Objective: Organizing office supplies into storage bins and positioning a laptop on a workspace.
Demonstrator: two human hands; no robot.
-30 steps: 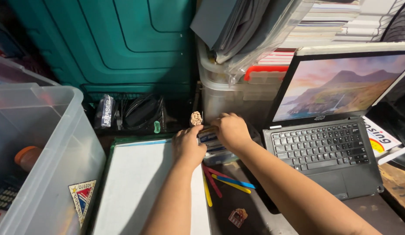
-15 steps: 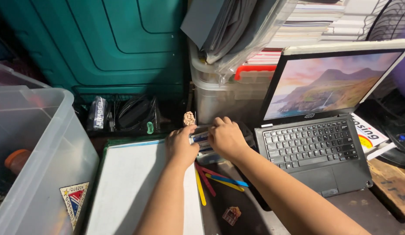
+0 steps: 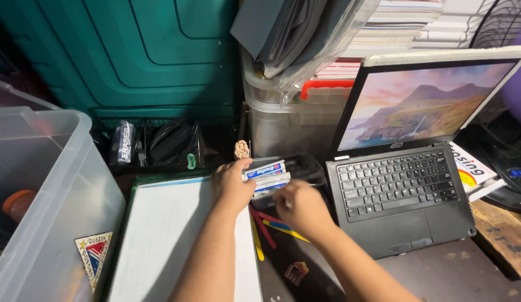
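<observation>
My left hand (image 3: 231, 185) is shut on a small stack of white and blue packets (image 3: 266, 174), held just above a dark shallow tray (image 3: 308, 164). My right hand (image 3: 301, 208) is below and to the right of the packets, apart from them. It is blurred with curled fingers, and I cannot tell whether it holds anything. Several coloured flat sticks (image 3: 264, 229) in yellow, red and blue lie on the desk under both hands. A white board with a green rim (image 3: 176, 240) lies under my left forearm.
An open laptop (image 3: 400, 184) stands at the right. A large clear plastic bin (image 3: 48, 184) fills the left. Clear storage boxes (image 3: 283, 123) with stacked books and papers rise behind. A small brown figure (image 3: 242, 149) and a brown trinket (image 3: 296, 273) sit nearby.
My right hand has let go of the packets and drawn back toward me. My left hand still grips them, and their white and blue faces now show.
</observation>
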